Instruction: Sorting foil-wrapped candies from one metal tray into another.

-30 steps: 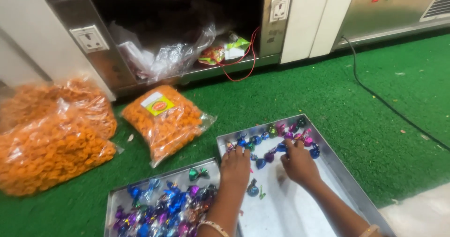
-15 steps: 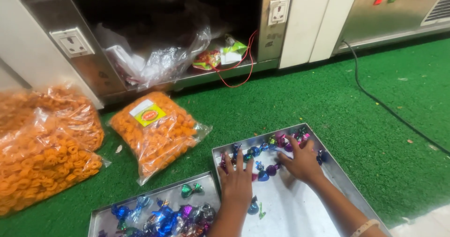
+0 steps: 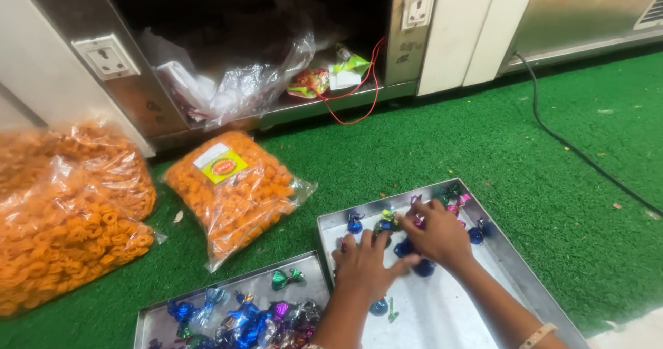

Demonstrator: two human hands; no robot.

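Because the foil-wrapped candies lie scattered at the far end of the right steel tray, the left hand and right hand press flat on them, fingers spread, gripping none.

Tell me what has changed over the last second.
Both hands have drawn together on the wrapped candies in the right-hand steel tray: the left hand and right hand now touch, gathering the sweets. Whether either grips a candy is unclear. The second tray and snack bags lie as before.
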